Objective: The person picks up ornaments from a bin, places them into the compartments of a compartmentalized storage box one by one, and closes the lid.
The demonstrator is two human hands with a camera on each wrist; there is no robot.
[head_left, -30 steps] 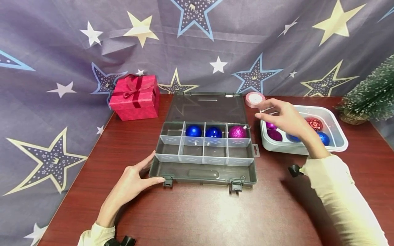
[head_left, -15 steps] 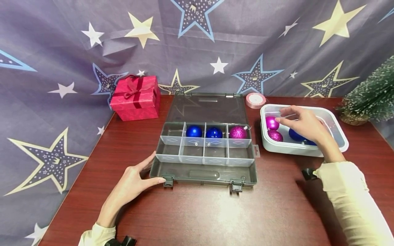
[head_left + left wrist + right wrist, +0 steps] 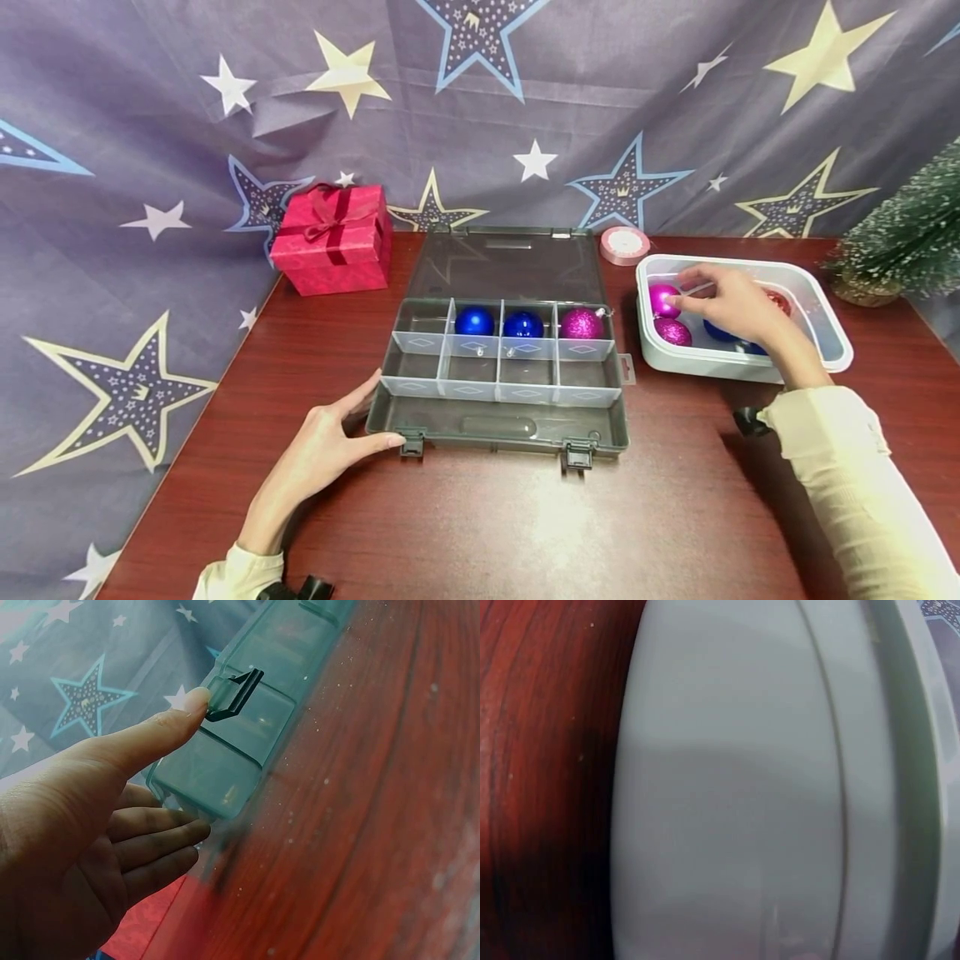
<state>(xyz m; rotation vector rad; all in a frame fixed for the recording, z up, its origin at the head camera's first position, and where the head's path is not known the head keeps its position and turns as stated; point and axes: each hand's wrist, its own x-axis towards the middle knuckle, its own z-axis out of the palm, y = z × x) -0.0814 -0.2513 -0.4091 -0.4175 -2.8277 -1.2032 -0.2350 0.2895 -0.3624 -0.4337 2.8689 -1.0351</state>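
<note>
The smooth pink ball (image 3: 661, 296) lies in the left end of the white tub (image 3: 690, 360), beside a glittery pink ball (image 3: 672, 333). It looks like thin, stiff plastic: probably light, rather slippery, and liable to crack or scuff if squeezed hard. Thumb and fingertips round its widest part should suit it best. The right hand (image 3: 738, 307) reaches over the tub, thumb tip at the ball's edge, forefinger spread away from the thumb; whether the thumb touches cannot be told.

Left of the tub, the divided box (image 3: 498, 427) has two blue balls (image 3: 475, 322) and a sparkly magenta ball (image 3: 581, 323) in its back row. The left hand (image 3: 322, 437) rests at its front left corner, thumb beside a latch, fingers straight along the side.

Behind, on the tabletop (image 3: 487, 533), sits a ribbon roll (image 3: 625, 246); its label is too small to read. No brand is legible.
</note>
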